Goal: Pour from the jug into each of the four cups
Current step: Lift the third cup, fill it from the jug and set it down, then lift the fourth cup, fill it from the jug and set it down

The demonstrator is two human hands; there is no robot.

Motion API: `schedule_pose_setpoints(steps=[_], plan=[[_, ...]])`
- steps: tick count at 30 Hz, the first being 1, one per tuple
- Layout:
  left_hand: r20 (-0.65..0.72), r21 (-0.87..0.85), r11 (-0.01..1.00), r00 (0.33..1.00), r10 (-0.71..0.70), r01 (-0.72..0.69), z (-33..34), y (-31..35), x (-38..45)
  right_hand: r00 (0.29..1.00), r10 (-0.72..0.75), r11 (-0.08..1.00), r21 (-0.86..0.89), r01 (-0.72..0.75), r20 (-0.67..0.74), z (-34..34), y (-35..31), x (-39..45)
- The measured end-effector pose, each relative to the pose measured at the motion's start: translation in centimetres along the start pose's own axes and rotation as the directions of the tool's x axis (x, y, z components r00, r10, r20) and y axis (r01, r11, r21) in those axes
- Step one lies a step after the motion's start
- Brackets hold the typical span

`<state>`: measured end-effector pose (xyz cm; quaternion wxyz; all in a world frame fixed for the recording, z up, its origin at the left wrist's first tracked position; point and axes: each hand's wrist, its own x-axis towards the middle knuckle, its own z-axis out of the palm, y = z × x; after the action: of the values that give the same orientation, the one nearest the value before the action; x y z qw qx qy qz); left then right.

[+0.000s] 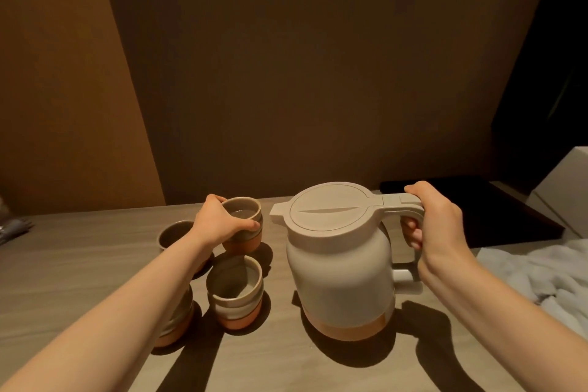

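Right hand (436, 226) is wrapped round the handle of the cream lidded plastic jug with the terracotta base (343, 264), which stands upright on the pale wood worktop (318, 366), while the left hand (219, 221) grips the far grey-glazed ceramic cup with the orange foot (243, 223). I'd steady that cup, bring the spout over its rim and tip slowly. The far cup and the near grey-and-orange cup (237, 291) both seem to hold pale liquid; the other two I can't tell.

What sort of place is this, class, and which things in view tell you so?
Probably a home or guest room set for tea: a lidded jug and matching ceramic cups stand on a wooden table, with a rumpled white cloth at the right and plain brown walls behind.
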<state>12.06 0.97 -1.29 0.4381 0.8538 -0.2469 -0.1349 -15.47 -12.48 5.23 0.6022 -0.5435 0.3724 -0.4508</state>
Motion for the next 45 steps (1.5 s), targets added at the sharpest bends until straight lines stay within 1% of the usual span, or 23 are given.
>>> schedule_pose_setpoints(steps=[2, 5, 8, 22, 27, 29, 32, 35, 37, 39, 40, 42, 44, 45], plan=[[0.002, 0.066, 0.997, 1.000, -0.028, 0.028, 0.4, -0.5, 0.3, 1.000, 0.009, 1.000, 0.002, -0.009, 0.003, 0.2, 0.3, 0.2], [-0.001, 0.168, 0.985, 1.000, -0.029, 0.029, 0.8, -1.2, 0.7, 1.000, 0.023, 1.000, -0.002, -0.023, 0.010, 0.4, 1.0, 0.5], [-0.007, 0.211, 0.977, 1.000, -0.011, 0.012, 1.0, -1.6, 0.9, 0.999, 0.032, 0.999, -0.007, -0.032, 0.021, 0.5, 1.5, 0.7], [0.019, 0.250, 0.968, 0.999, -0.035, 0.030, 1.5, -2.4, 0.1, 0.998, 0.034, 0.999, -0.017, -0.034, 0.045, 1.2, 1.6, 0.1], [0.019, 0.301, 0.953, 1.000, 0.025, -0.029, 0.7, -2.0, -1.1, 0.999, 0.038, 0.999, -0.025, -0.037, 0.037, 1.1, 1.4, -0.6], [0.011, 0.290, 0.956, 0.999, 0.050, -0.052, -0.1, -1.9, -1.7, 0.999, 0.038, 0.999, -0.033, -0.037, 0.029, 1.1, 1.4, -1.0], [-0.040, 0.248, 0.965, 0.994, 0.103, -0.090, -1.7, -2.0, -2.6, 0.999, 0.041, 0.999, -0.034, -0.040, 0.026, 1.0, 1.3, -1.6], [-0.166, 0.206, 0.965, 0.966, 0.196, -0.161, -3.7, -2.6, -3.3, 0.999, 0.038, 0.999, -0.035, -0.037, 0.021, 0.9, 1.2, -2.2], [-0.246, 0.198, 0.965, 0.944, 0.219, -0.172, -4.8, -3.5, -3.5, 0.999, 0.038, 0.999, -0.031, -0.037, 0.028, 0.8, 1.1, -2.5], [-0.274, 0.220, 0.967, 0.944, 0.186, -0.127, -5.7, -4.7, -3.2, 0.999, 0.037, 0.999, -0.032, -0.035, 0.039, 0.8, 1.0, -2.8], [-0.260, 0.234, 0.969, 0.955, 0.141, -0.079, -6.1, -5.3, -2.9, 0.998, 0.036, 0.999, -0.031, -0.035, 0.043, 0.8, 0.9, -2.9], [-0.191, 0.247, 0.968, 0.982, 0.013, 0.035, -6.5, -6.3, -2.3, 0.998, 0.037, 0.999, -0.029, -0.035, 0.052, 0.8, 0.8, -3.1], [-0.107, 0.223, 0.967, 0.989, -0.102, 0.123, -6.6, -6.9, -1.8, 0.997, 0.038, 0.999, -0.032, -0.036, 0.063, 0.9, 0.7, -3.3], [-0.074, 0.204, 0.968, 0.988, -0.136, 0.148, -6.5, -7.1, -1.6, 0.997, 0.037, 0.999, -0.033, -0.035, 0.066, 0.9, 0.6, -3.3]])
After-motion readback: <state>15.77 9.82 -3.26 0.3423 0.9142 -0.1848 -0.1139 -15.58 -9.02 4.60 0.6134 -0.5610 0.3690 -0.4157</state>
